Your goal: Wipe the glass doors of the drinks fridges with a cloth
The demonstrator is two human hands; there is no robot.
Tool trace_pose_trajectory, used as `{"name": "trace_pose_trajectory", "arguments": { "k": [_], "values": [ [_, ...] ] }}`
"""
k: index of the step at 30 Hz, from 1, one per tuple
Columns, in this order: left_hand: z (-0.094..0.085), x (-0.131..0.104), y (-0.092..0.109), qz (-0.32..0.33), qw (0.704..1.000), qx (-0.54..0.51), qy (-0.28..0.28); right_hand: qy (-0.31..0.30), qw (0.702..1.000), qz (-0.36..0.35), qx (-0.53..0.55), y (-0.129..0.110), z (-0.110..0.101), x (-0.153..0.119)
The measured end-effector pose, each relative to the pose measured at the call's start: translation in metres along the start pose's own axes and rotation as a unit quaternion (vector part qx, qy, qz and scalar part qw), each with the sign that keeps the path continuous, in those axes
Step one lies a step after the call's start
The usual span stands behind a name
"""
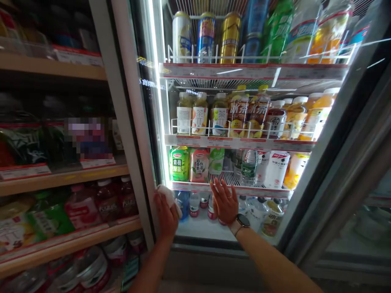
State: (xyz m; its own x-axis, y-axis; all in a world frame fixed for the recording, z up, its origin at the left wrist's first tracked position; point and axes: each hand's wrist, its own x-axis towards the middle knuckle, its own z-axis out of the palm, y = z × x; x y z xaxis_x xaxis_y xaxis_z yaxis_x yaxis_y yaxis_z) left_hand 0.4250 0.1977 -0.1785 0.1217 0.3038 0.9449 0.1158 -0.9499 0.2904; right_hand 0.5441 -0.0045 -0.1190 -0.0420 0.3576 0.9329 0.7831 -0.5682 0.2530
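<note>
My left hand [166, 217] has its fingers curled over a folded white cloth [167, 196] at the lower left edge of a lit drinks fridge, beside the door frame [139, 162]. Some of the cloth bulges out past the fingers. To the right, my right hand [225, 203], with a dark watch [243, 220] on its wrist, is spread open with the palm forward, in front of the lower shelf edge. It appears to lie against the fridge's glass, where light reflections show. Nothing is in that hand. Small bottles [194, 204] stand behind the glass between the hands.
Inside the fridge, cans [206, 38] and large bottles fill the top shelf. Bottled teas [238, 112] line the middle one, with cartons [179, 165] below. A wooden shelf rack [61, 178] with more bottles stands at left. A dark frame [332, 142] slants along the right.
</note>
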Motion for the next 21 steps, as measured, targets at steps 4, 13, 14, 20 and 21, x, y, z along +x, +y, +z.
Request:
{"name": "trace_pose_trajectory", "arguments": {
  "k": [4,13,14,20,21],
  "values": [
    [0.006,-0.071,0.000,0.066,0.997,0.033,-0.037,0.004,1.000,-0.002,0.005,0.000,0.000,0.000],
    [0.001,-0.020,-0.002,0.083,0.992,-0.025,-0.087,0.000,1.000,-0.005,-0.008,0.001,0.000,-0.002],
    [-0.002,-0.003,-0.003,0.077,0.993,-0.034,-0.086,0.000,1.000,-0.006,-0.007,0.001,0.000,-0.001],
    [-0.006,-0.003,-0.008,0.083,0.995,-0.003,-0.063,0.009,1.000,-0.001,-0.001,0.000,-0.002,0.002],
    [-0.005,-0.019,-0.010,0.109,0.992,0.014,-0.062,0.010,1.000,0.000,0.000,0.000,-0.002,0.002]
  ]
}}
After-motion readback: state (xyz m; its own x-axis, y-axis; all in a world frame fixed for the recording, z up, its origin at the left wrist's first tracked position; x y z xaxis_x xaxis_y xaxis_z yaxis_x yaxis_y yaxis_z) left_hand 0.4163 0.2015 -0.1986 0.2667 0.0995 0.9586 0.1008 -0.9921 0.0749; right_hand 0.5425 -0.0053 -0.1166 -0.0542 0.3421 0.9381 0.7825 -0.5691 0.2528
